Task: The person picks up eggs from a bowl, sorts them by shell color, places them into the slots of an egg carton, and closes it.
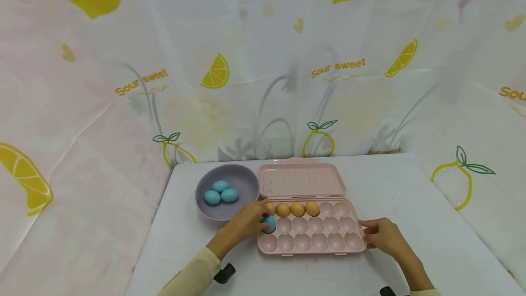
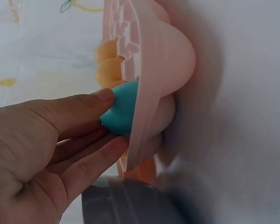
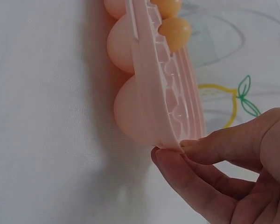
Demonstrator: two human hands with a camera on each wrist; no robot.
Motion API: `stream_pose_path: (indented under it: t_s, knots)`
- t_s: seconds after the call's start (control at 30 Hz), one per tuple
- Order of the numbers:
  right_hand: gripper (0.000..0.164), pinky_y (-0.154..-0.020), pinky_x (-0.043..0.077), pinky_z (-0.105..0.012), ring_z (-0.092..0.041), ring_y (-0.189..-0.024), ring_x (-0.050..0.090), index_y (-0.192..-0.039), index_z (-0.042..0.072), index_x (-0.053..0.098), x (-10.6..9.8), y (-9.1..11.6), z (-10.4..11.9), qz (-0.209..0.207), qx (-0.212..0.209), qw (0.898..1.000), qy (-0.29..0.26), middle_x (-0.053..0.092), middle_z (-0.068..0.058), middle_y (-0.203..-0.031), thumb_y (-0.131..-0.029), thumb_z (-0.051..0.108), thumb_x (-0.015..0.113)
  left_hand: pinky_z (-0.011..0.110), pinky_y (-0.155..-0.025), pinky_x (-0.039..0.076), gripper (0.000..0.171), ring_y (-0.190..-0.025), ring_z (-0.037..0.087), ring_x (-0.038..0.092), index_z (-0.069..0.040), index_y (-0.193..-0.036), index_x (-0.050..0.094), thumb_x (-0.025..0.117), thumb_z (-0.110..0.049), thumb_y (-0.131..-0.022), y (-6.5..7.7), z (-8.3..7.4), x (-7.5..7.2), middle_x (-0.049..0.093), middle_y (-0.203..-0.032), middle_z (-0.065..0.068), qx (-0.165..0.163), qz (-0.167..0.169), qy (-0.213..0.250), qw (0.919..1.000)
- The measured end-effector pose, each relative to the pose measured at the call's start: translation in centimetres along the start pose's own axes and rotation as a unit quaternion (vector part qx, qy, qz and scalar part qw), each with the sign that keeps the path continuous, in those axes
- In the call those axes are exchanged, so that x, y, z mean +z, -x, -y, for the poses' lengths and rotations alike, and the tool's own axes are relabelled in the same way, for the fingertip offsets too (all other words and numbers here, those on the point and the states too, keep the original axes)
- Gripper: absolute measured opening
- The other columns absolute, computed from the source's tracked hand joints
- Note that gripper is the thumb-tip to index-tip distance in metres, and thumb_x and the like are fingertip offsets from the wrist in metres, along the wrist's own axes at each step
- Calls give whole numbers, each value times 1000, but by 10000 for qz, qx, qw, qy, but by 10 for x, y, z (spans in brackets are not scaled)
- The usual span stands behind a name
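A pink egg carton [image 1: 310, 241] lies open on the table, its lid [image 1: 302, 179] folded back behind it. Several yellow-orange eggs [image 1: 297, 209] fill the left part of its back row. At the left end of the middle row sits a blue egg [image 2: 123, 108], pinched between the thumb and fingers of my left hand [image 1: 245, 219]. My right hand [image 1: 384, 237] grips the carton's right rim, thumb on top and fingers beneath, as the right wrist view shows. The leftmost orange egg is partly hidden behind my left hand.
Beside the carton on the left stands a grey-purple bowl [image 1: 201, 202] with 3 blue eggs [image 1: 220, 186] in it. The white table [image 1: 394, 191] backs onto a hanging cloth [image 1: 255, 35] printed with lemons.
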State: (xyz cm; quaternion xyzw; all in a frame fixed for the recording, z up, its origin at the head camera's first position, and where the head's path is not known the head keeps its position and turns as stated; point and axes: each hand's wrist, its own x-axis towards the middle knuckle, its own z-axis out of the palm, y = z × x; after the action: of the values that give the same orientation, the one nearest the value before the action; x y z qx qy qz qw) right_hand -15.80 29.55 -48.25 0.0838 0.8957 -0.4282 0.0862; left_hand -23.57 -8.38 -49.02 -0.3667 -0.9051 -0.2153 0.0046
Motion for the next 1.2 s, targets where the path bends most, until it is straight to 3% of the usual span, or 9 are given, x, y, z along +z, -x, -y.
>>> stream_pose_path:
  t_s: [0.2,0.4,0.53,0.67,0.83,0.97,1.2]
  knots:
    - [45,-57,56,-31,-22,-64,67,-119,-13,61,0,-1,-2,-21,-7,10000,-52,64,-8,-78,-75,-7,69,23,-70,51,25,-79,16,62,-4,-94,72,83,-19,-78,-4,-3,-14,67,-86,2,5,61,383,9992]
    - [45,-57,56,-31,-22,-64,66,-119,-13,61,0,-2,-3,-42,-4,10000,-71,63,-8,-78,-75,-7,69,24,-69,53,24,-80,22,66,0,-94,71,80,-18,-82,-6,-8,-32,69,-88,8,35,-168,998,9949]
    - [45,-57,56,-31,-21,-64,66,-119,-13,61,0,-2,-3,-28,-49,10000,-61,63,-8,-79,-74,-7,69,23,-64,49,28,-75,21,62,-1,-98,71,78,-24,-84,-6,-8,-40,65,-85,5,-61,-340,683,9971]
    - [45,-57,56,-31,-22,-64,66,-118,-14,61,-1,-3,-2,14,-168,9998,-99,64,-9,-79,-74,-8,68,30,-69,51,29,-81,21,62,-5,-103,72,77,-26,-85,-8,-5,-53,65,-89,1,-296,-501,503,9970]
    - [45,-57,56,-31,-22,-64,67,-119,-14,61,-3,-1,-1,5,-125,9998,-127,64,-9,-79,-75,-7,68,38,-83,52,35,-95,21,63,-5,-113,70,79,-20,-83,-17,15,-66,67,-101,5,-342,-756,456,9955]
    - [45,-57,57,-31,-22,-64,67,-118,-15,61,-3,0,-2,21,-124,9998,-167,64,-9,-79,-75,-7,68,39,-82,51,39,-93,21,62,-3,-113,70,82,-18,-79,-18,38,-64,66,-101,9,-440,-842,183,9953]
    - [44,-56,56,-30,-21,-64,66,-118,-15,61,-1,1,-5,59,-224,9994,-246,63,-8,-78,-74,-8,68,42,-81,52,39,-93,27,63,-3,-107,73,85,-21,-74,-13,65,-58,67,-98,10,-918,-351,-458,9941]
